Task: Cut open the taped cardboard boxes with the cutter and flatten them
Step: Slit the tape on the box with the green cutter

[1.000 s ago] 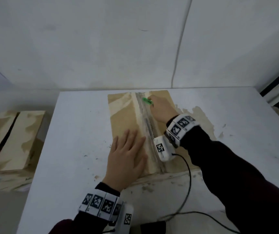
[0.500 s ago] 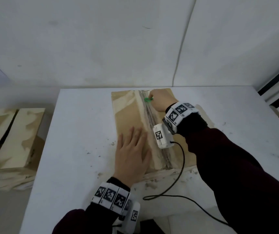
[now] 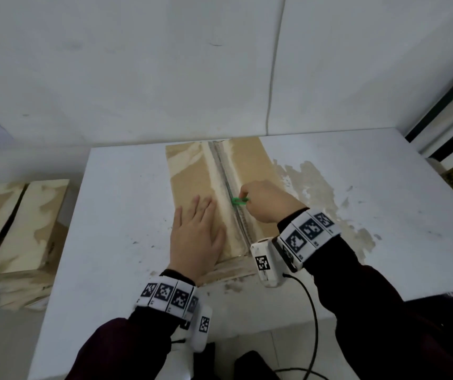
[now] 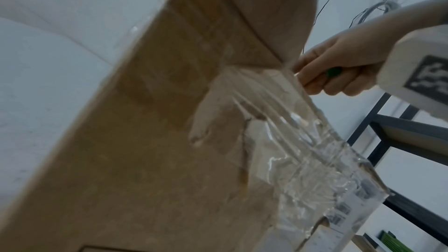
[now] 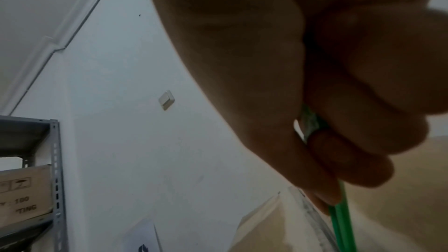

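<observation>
Left hand (image 3: 196, 238) is lying flat on the near-left flap of the cardboard box (image 3: 192, 176), fingers straight and slightly spread, palm pressing down; it is holding nothing. Just beside it to the right, the right hand (image 3: 268, 201) is gripping the green cutter (image 3: 238, 201), fingers curled tight round the handle, as the right wrist view confirms. The cutter's tip is sitting on the taped centre seam (image 3: 229, 187), about midway along the box top; blade itself too small to make out. The tape is showing wrinkled and glossy along the seam in the left wrist view.

The box is resting on the white table (image 3: 115, 215), lengthwise away from the person, its far end near the table's back edge. A patch of brown residue (image 3: 315, 182) is marking the tabletop just right of the box.

Farther left, off the table and lower, a second cardboard box (image 3: 22, 229) is sitting with a dark gap along its top seam. White wall (image 3: 137, 78) behind.
</observation>
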`<state>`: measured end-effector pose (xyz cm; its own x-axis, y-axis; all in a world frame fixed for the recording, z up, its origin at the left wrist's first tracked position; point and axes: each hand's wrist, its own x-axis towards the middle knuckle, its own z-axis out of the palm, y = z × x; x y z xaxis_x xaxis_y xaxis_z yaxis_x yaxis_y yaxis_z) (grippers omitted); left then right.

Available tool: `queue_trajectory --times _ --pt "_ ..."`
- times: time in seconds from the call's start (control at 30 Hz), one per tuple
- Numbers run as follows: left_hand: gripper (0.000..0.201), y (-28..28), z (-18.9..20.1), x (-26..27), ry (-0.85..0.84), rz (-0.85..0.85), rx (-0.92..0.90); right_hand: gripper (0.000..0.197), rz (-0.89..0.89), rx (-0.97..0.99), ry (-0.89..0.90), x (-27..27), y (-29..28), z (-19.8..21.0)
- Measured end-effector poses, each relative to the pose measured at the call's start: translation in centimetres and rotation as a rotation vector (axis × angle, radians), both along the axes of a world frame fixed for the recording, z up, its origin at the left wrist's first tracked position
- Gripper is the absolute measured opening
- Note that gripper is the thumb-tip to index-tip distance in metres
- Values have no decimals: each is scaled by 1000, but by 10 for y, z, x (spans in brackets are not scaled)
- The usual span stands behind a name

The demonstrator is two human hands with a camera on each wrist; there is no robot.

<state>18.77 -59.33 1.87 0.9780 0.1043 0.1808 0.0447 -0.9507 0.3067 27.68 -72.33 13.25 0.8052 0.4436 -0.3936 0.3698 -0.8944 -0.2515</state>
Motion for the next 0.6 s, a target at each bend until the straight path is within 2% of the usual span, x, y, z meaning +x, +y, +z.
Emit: queue_trajectory --times 0.27,0.4,0.6 --pt "75 -1 0 2 68 24 19 30 40 -40 65 -44 -27 -8" --pt "74 -1 0 0 62 23 19 33 -29 84 151 -70 -47 -11" --pt "72 0 3 -1 73 -5 3 29 -141 311 69 -106 -80 -22"
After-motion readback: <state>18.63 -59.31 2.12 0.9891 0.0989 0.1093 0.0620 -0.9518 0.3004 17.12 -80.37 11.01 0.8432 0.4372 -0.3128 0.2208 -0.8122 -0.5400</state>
